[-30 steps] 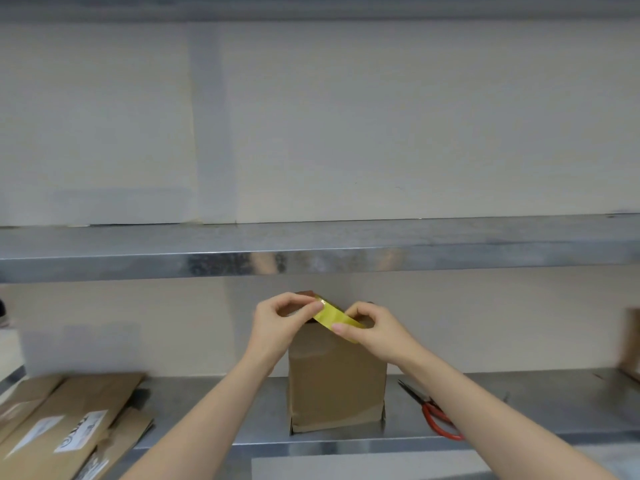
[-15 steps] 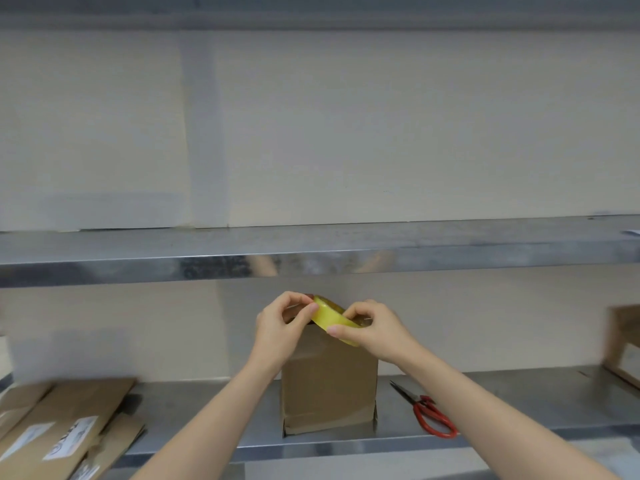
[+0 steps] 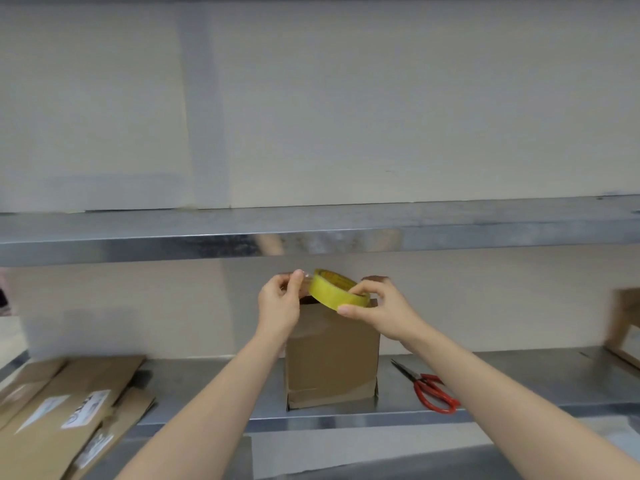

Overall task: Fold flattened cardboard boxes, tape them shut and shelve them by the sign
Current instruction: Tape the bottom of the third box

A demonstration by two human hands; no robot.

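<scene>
A small brown cardboard box (image 3: 330, 368) stands upright on the lower steel shelf (image 3: 519, 386), its top flaps partly open. Just above the box, my right hand (image 3: 379, 311) grips a yellow tape roll (image 3: 337, 291), thumb under and fingers over its rim. My left hand (image 3: 280, 303) pinches the clear free end of the tape at the roll's left side. Red-handled scissors (image 3: 433, 393) lie on the shelf to the right of the box.
Several flattened cardboard boxes with white labels (image 3: 65, 403) lie at the lower left. Another cardboard box (image 3: 625, 323) stands at the right edge. An upper steel shelf (image 3: 311, 233) runs across just above my hands.
The tape roll has lifted a little and tilted, showing more of its ring. My left hand's fingers have moved to the tape's free end. The view has shifted slightly.
</scene>
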